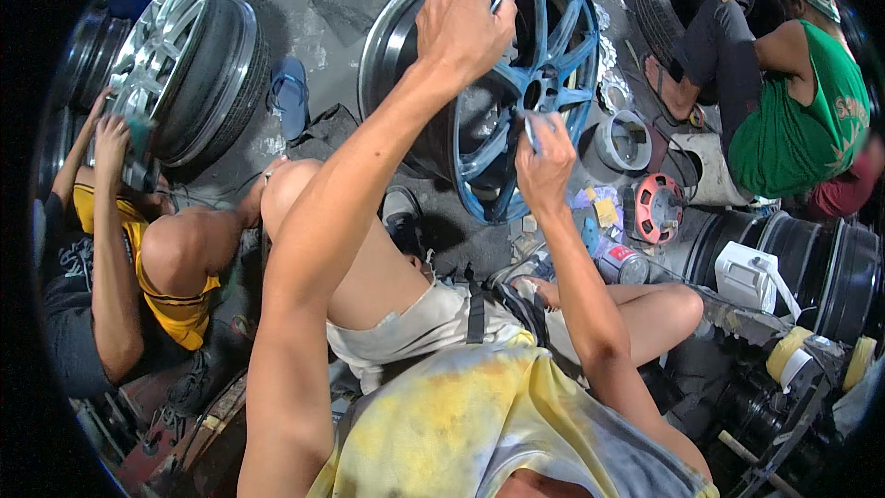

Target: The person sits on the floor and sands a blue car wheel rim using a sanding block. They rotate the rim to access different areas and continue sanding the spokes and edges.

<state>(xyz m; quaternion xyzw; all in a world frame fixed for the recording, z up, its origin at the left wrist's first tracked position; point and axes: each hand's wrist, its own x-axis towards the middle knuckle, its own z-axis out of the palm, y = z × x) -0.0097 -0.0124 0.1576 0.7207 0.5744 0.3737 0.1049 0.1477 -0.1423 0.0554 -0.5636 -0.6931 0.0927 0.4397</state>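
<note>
The blue wheel [548, 89] looks heavy, left hand [466, 23] curled at its rim [593, 46] (best hold), right hand [546, 164] pinching something small [531, 133].

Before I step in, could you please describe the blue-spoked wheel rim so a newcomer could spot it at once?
Start at the yellow tie-dyed shirt and follow its wearer's bare forearms up to the left hand and right hand. The wheel rim is the round piece at both hands. Blue spokes set it apart from the silver-spoked wheel at far left.
</note>
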